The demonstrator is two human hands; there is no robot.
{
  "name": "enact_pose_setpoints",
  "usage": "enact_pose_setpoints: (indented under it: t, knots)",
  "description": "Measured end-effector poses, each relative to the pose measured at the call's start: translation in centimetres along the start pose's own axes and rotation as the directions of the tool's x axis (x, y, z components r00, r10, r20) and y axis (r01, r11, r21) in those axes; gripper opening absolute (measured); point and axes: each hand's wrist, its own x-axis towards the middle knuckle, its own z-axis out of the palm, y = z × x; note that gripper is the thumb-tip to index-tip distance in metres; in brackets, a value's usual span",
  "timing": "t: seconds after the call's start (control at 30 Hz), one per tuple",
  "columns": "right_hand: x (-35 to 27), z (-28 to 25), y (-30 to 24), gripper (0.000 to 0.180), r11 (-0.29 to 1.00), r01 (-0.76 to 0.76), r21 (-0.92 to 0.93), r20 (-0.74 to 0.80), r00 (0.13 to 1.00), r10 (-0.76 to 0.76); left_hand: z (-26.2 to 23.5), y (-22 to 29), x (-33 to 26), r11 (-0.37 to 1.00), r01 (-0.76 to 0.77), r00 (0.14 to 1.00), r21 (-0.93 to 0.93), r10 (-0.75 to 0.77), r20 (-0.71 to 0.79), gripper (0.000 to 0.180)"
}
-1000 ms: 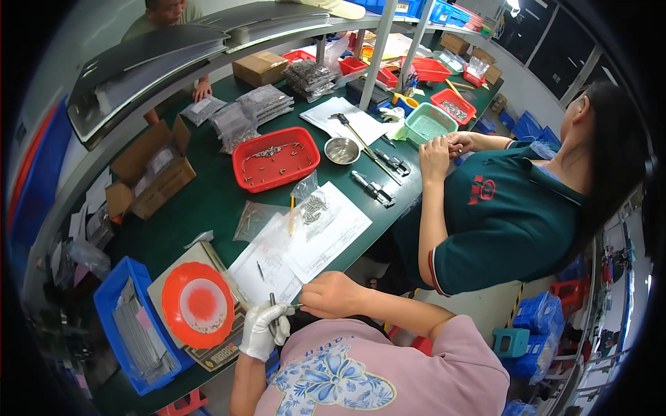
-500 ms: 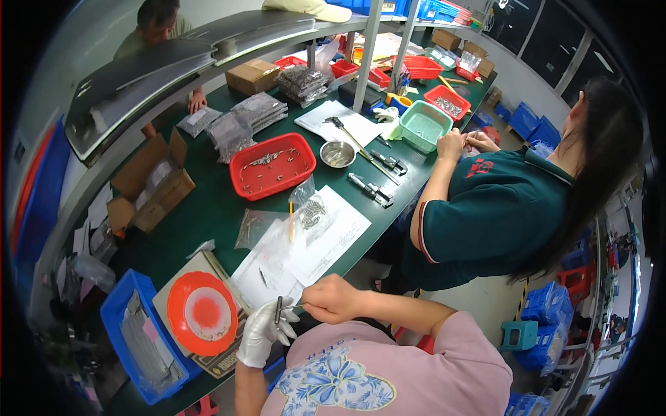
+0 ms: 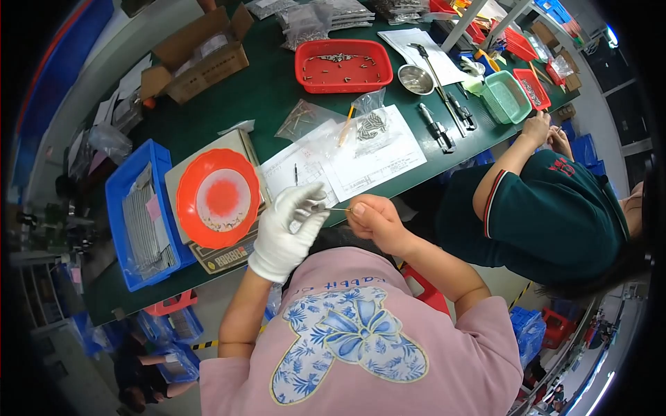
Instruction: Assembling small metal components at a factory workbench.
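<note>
Left hand (image 3: 286,232), white glove, and bare right hand (image 3: 371,220) meet at the near edge of the green counter (image 3: 257,104). Thin metal pin (image 3: 338,209) spans between them: left grip closed on one end with fingertips pinched, right grip closed on the other end, thumb and forefinger tight. Pin sits just above the counter edge, near the white paper sheets (image 3: 361,156).

Containers: orange round dish (image 3: 218,197) just left of the left hand, resting on a cardboard box, small dark parts scattered along its near rim. Blue bin (image 3: 139,215) further left, holds a stack of grey flat strips or bags. Red tray (image 3: 343,66) far centre, a few small metal pieces spread inside. Small steel bowl (image 3: 416,79) right of the tray, contents unclear. Teal basket (image 3: 507,97) far right, contents cannot be told. Open brown carton (image 3: 198,52) far left, bagged stuff inside. Clear bag (image 3: 371,125) of dark small parts lies on the papers.

Another person in a dark green shirt (image 3: 555,215) sits right, hands at the counter's far right end.
</note>
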Motion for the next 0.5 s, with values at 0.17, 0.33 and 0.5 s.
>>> enact_pose_setpoints:
  t: [0.17, 0.33, 0.5]
  knots:
    - [0.1, 0.5, -1.3, 0.018, -0.055, 0.477, -0.877, 0.462, 0.808, -0.364, -1.5, 0.0, -0.8, 0.248, 0.788, 0.593, -0.563, -0.549, 0.589, 0.025]
    - [-0.3, 0.7, -1.6, 0.012, 0.121, 0.416, -0.901, 0.353, 0.867, -0.352, -0.6, 1.3, -0.8, 0.412, 0.801, 0.595, -0.434, -0.622, 0.508, 0.018]
    - [-0.7, 0.4, 0.3, 0.023, 0.574, 0.311, -0.758, 0.136, 0.935, -0.327, -0.1, 0.4, -1.4, 0.758, 0.570, 0.816, -0.319, -0.475, 0.329, 0.014]
